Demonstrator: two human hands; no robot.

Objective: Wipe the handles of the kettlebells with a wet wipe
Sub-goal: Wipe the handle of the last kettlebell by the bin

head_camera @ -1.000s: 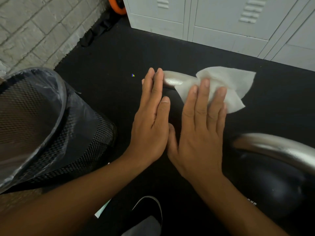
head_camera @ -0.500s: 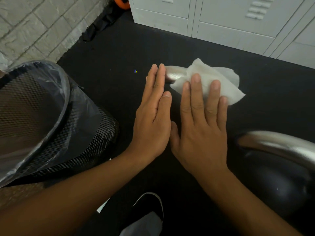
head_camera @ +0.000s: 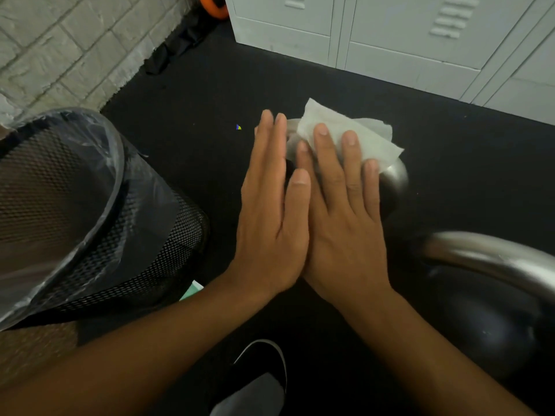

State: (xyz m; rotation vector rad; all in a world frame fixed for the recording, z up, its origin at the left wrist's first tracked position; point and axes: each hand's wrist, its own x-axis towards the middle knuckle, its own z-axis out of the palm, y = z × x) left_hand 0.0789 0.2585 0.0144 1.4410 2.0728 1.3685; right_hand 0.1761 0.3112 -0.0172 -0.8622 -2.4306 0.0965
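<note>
A black kettlebell with a silver handle (head_camera: 398, 175) stands on the dark floor, mostly hidden under my hands. A white wet wipe (head_camera: 369, 136) lies over the top of that handle. My right hand (head_camera: 342, 205) presses the wipe onto the handle with straight fingers. My left hand (head_camera: 270, 205) lies flat beside it, fingers straight, touching the handle's left end. A second, larger kettlebell (head_camera: 486, 319) with its own silver handle (head_camera: 495, 259) stands close by at the right.
A black mesh bin (head_camera: 99, 223) lined with a clear bag stands at the left. Grey lockers (head_camera: 390, 34) run along the back and a brick wall (head_camera: 60, 46) is at the far left. My shoe (head_camera: 258, 379) shows at the bottom.
My right hand has slid the wipe leftward along the handle, baring the handle's right bend. The wipe has bunched up. My left hand has stayed at the handle's left end.
</note>
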